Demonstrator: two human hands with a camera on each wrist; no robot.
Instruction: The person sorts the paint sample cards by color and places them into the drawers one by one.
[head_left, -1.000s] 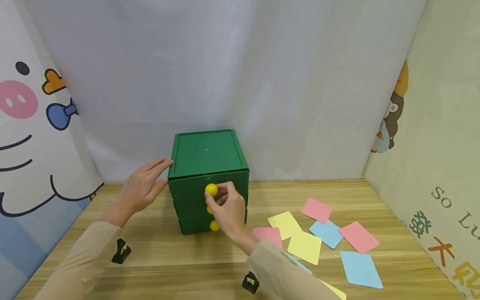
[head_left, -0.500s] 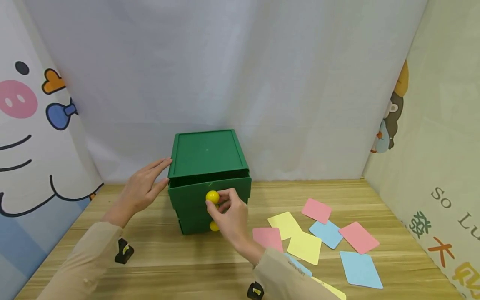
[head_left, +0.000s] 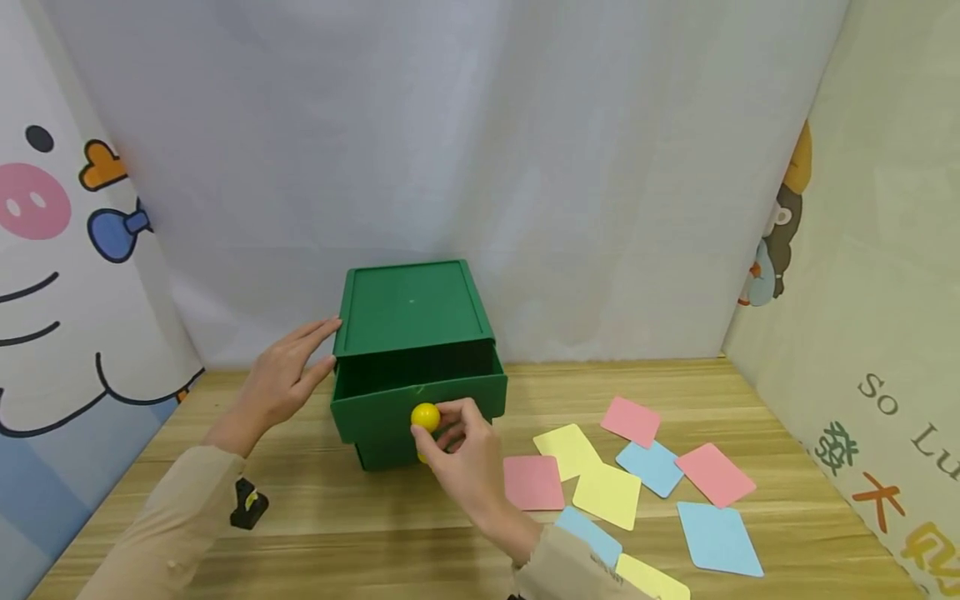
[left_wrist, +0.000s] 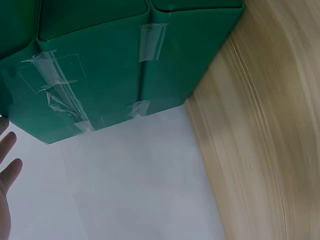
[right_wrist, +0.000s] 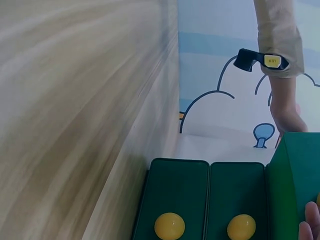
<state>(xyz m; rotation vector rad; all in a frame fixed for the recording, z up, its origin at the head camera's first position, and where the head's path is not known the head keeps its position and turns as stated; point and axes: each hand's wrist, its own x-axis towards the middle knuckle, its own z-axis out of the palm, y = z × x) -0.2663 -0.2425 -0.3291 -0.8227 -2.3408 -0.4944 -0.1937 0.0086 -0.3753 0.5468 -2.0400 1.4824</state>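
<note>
A green drawer cabinet (head_left: 411,304) with yellow ball knobs stands at the back of the table. Its top drawer (head_left: 465,398) is pulled partway out, and the inside that shows is dark and bare. My right hand (head_left: 468,458) pinches that drawer's yellow knob (head_left: 425,417) between thumb and fingers. Against the cabinet's upper left side rests my left hand (head_left: 288,375), fingers extended. In the right wrist view, the two lower drawers are closed, each with a yellow knob (right_wrist: 169,226). Clear tape (left_wrist: 60,87) covers seams on the cabinet's side in the left wrist view.
Several pink, yellow and blue paper cards lie to the right, among them a pink card (head_left: 533,483), a yellow card (head_left: 607,495) and a blue card (head_left: 720,537). A white curtain (head_left: 600,183) hangs behind the wooden table (head_left: 337,517); printed cloths flank both sides.
The top drawer has slid out toward me from closed, my right hand drawing it by the knob. My left hand has stayed at the cabinet's side.
</note>
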